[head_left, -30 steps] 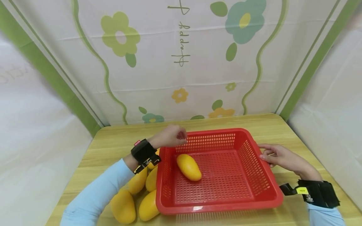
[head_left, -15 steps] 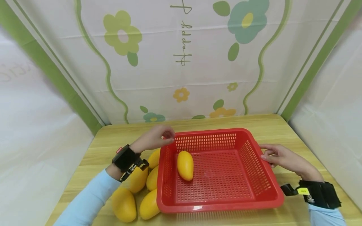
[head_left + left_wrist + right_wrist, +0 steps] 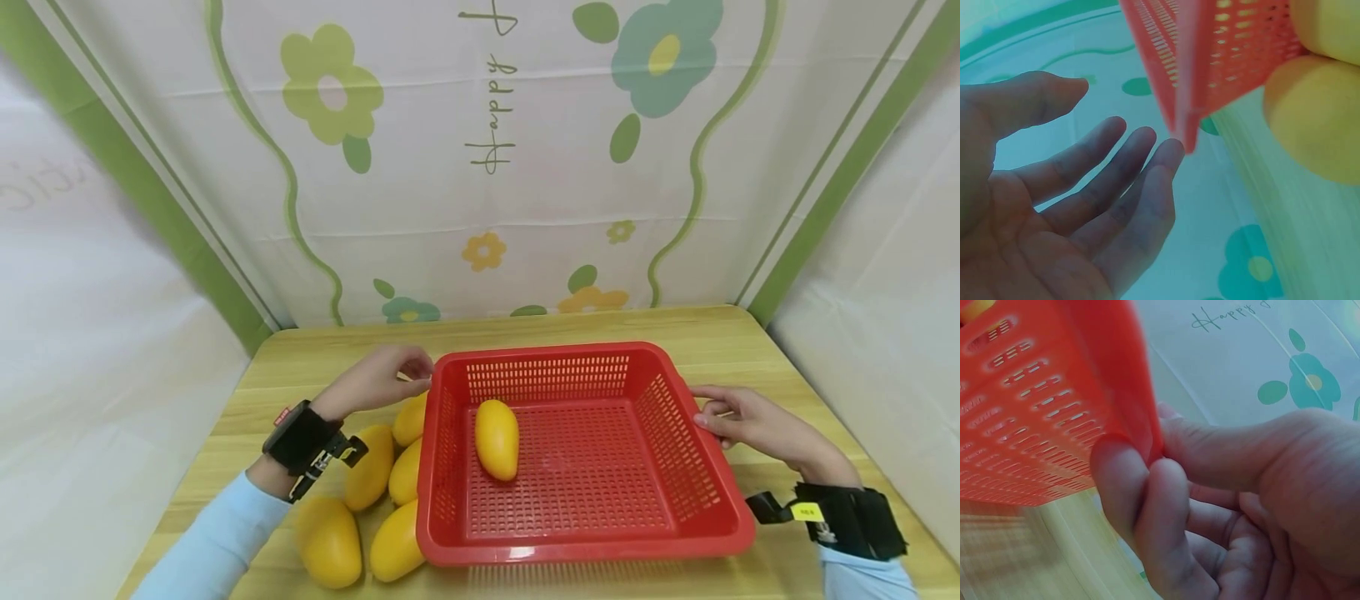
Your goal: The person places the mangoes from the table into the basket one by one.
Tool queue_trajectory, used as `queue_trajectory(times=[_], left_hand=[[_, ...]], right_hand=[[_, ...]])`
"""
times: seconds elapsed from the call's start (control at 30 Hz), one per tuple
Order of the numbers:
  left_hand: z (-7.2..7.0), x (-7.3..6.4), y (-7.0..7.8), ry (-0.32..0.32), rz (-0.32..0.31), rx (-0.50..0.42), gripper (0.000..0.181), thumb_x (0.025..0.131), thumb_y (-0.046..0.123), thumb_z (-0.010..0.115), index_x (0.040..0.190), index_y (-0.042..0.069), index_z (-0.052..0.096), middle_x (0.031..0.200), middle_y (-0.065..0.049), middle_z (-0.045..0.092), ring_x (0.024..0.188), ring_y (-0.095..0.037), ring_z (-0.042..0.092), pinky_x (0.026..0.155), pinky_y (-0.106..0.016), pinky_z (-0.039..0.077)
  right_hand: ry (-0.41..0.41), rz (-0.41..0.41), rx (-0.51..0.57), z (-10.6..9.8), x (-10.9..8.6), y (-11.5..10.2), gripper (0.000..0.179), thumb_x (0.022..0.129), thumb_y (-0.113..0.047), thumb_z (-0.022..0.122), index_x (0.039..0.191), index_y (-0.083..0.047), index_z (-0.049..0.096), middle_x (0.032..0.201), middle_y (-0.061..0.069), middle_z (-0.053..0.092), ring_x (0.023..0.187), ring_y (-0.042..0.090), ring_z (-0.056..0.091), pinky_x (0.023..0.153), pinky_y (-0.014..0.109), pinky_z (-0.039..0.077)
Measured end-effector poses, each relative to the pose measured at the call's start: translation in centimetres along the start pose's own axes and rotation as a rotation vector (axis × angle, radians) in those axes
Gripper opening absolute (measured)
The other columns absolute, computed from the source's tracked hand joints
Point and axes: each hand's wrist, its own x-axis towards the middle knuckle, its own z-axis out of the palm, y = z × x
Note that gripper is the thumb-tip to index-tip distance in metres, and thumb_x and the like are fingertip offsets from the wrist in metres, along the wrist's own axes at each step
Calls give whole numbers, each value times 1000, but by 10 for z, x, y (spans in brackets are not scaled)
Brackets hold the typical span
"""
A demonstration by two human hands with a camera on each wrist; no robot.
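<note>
A red plastic basket [image 3: 585, 552] with slotted walls stands on the table, one yellow mango [image 3: 497, 440] lying in its left part. My right hand [image 3: 757, 427] pinches the basket's right rim between thumb and fingers, as the right wrist view shows up close. At the far left corner of the basket is my left hand [image 3: 382, 379], its fingers loosely bent and nothing between them. In the left wrist view its fingertips [image 3: 1169, 150] come right at the red rim. Several more mangoes [image 3: 328, 542] lie along the basket's left side, some partly hidden by its wall.
The wooden table [image 3: 255, 400] carries everything. A white cloth with printed flowers [image 3: 333, 92] hangs behind its far edge, and pale cloth walls [image 3: 885, 275] close in both sides. Black camera straps [image 3: 303, 442] sit on both wrists.
My left hand has drawn back left from over the basket to its far left corner. The mango inside has rolled to a more upright lie. My right hand stays on the rim.
</note>
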Motion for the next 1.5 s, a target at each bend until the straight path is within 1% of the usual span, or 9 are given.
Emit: queue_trajectory(times=[0.23, 0.57, 0.7, 0.87, 1.13, 1.23, 1.33, 1.43, 1.5], left_hand=[[4, -19, -17, 2, -75, 15, 16, 95, 15, 67, 107, 5, 69, 102, -6, 72, 94, -19, 67, 85, -37, 57], [11, -41, -30, 11, -150, -17, 22, 95, 15, 67, 111, 1, 66, 102, -7, 70, 95, -22, 67, 82, -36, 57], [15, -51, -34, 3, -261, -31, 32, 95, 21, 67, 117, -2, 62, 111, -17, 68, 101, -29, 66, 85, -42, 57], [21, -64, -36, -51, -390, -49, 49, 94, 29, 68, 128, -4, 55, 128, -26, 60, 112, -38, 61, 89, -50, 54], [35, -77, -52, -93, -456, -95, 69, 90, 31, 73, 137, -10, 44, 132, -32, 55, 119, -45, 56, 91, -53, 52], [40, -80, -58, -123, -481, -129, 72, 91, 32, 72, 139, -11, 40, 131, -32, 56, 115, -41, 59, 88, -50, 54], [43, -80, -62, -157, -524, -189, 76, 93, 33, 70, 142, -11, 35, 131, -33, 54, 100, -30, 63, 77, -43, 56], [44, -79, -62, -182, -565, -240, 78, 94, 34, 69, 145, -10, 29, 134, -35, 50, 83, -21, 60, 66, -37, 55], [43, -78, -62, -189, -580, -244, 80, 94, 36, 69, 146, -9, 29, 134, -34, 50, 79, -19, 59, 64, -36, 55]], right_hand=[[-7, -24, 10, 1, 1, 2, 58, 104, -8, 49, 147, 20, 21, 101, 6, 72, 81, 18, 72, 69, 35, 59], [-9, -20, 14, 1, 0, 1, 59, 104, -9, 48, 146, 21, 20, 102, 4, 72, 81, 18, 72, 69, 35, 59], [-5, -10, 16, 0, 0, 1, 59, 105, -9, 48, 147, 20, 20, 102, 6, 72, 82, 18, 72, 70, 35, 59], [-5, -11, 17, 0, 0, 2, 58, 105, -9, 48, 147, 20, 20, 103, 6, 72, 82, 18, 72, 70, 35, 59], [-6, 4, 19, 0, 1, 4, 59, 105, -10, 48, 148, 19, 19, 103, 6, 72, 83, 18, 72, 71, 35, 60], [-5, 15, 23, -1, 1, 4, 59, 105, -10, 48, 148, 19, 19, 104, 5, 72, 85, 18, 72, 72, 35, 60], [-9, 16, 25, -1, 2, 5, 59, 105, -10, 48, 148, 19, 19, 105, 5, 72, 85, 19, 72, 72, 36, 60], [-12, 9, 21, -1, 2, 4, 59, 105, -10, 48, 148, 19, 19, 104, 4, 72, 83, 18, 72, 71, 35, 60], [-13, 3, 19, 0, 2, 4, 59, 105, -9, 48, 148, 20, 19, 103, 4, 72, 82, 18, 72, 71, 35, 59]])
